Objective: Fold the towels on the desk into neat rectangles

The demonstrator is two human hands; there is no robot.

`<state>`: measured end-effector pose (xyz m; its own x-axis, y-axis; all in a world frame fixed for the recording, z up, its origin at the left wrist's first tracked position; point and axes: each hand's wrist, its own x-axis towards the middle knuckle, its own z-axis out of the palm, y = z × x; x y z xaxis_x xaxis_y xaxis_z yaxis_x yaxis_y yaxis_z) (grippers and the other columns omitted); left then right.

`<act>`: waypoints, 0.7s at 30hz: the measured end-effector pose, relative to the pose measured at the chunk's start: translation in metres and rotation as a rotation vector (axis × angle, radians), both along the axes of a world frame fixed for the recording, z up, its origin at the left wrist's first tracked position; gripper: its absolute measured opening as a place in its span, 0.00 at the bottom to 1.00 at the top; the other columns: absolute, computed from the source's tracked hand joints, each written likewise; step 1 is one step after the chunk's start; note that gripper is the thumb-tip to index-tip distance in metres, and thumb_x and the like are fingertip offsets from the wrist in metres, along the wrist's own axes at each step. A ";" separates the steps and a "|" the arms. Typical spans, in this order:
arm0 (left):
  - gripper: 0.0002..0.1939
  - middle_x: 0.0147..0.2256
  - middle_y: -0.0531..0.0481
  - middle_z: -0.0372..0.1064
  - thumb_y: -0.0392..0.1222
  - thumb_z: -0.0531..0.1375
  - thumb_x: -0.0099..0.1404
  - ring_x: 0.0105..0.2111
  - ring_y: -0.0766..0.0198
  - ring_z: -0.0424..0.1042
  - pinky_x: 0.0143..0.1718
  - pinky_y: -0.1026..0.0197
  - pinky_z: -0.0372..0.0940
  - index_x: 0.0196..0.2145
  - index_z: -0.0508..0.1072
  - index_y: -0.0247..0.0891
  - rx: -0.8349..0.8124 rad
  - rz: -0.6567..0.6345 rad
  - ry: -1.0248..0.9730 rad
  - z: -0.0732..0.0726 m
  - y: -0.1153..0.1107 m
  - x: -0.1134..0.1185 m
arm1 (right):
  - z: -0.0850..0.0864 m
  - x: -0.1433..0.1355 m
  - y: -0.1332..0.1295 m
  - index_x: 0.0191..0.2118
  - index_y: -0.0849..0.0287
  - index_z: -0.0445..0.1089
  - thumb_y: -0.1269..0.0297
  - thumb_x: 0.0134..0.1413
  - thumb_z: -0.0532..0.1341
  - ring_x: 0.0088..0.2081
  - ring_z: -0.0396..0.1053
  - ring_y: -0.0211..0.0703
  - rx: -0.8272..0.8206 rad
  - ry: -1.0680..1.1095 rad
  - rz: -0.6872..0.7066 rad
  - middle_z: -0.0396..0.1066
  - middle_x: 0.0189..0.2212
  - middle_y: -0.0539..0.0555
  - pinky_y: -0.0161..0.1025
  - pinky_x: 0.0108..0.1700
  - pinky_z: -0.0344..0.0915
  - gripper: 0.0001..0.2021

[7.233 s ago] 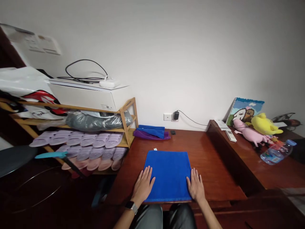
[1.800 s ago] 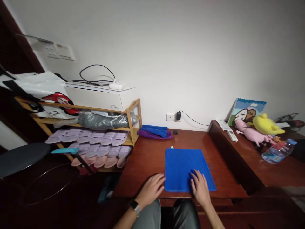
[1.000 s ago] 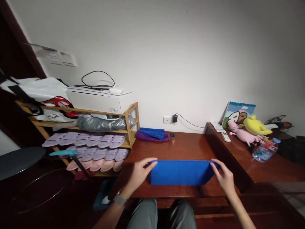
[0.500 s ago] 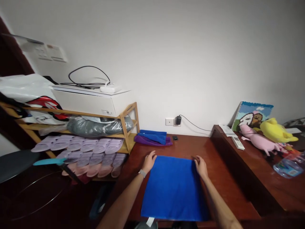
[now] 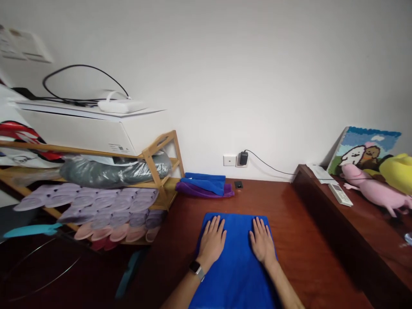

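Cloth (image 5: 236, 266), blue, 1: lay flat on the desk (image 5: 309, 244) beneath 2 hands; far edge just beyond the fingertips, near edge cut off from view.

Left hand (image 5: 211, 243), 1: palm down on the cloth, fingers a little apart, gripping nothing; watch (image 5: 196, 269) at its wrist.

Right hand (image 5: 263, 243), 1: palm down near the cloth's other side, fingers slightly fanned, likewise gripping nothing.

Beyond the left hand, against the wall: folded blue cloth (image 5: 206, 183), 1, atop purple cloth (image 5: 228, 190), 1. Farther out to that hand's left: wooden rack (image 5: 169, 201), with slippers. Well to the right of the right hand, on the raised surface: remote (image 5: 340, 194), 1; pink plush toy (image 5: 373, 184), 1.

Risks, as judged: unequal pressure from the palms could have skewed or rucked the cloth, the desk looking smooth; fingertips hooking the far edge on a backward pull could have folded it under.
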<state>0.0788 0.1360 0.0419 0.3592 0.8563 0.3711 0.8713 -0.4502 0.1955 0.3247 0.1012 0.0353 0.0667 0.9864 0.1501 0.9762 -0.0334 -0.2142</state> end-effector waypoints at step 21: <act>0.29 0.71 0.39 0.62 0.46 0.42 0.80 0.73 0.52 0.58 0.73 0.43 0.55 0.70 0.66 0.35 -0.024 -0.033 0.044 -0.001 0.021 0.033 | 0.015 -0.015 0.025 0.76 0.69 0.52 0.57 0.74 0.39 0.78 0.43 0.51 -0.054 -0.038 -0.002 0.47 0.76 0.62 0.52 0.77 0.40 0.33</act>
<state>0.1120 0.1572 0.0413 0.4032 0.8519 0.3341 0.8639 -0.4748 0.1679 0.3098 0.1258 0.0506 0.0636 0.9931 0.0987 0.9836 -0.0456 -0.1745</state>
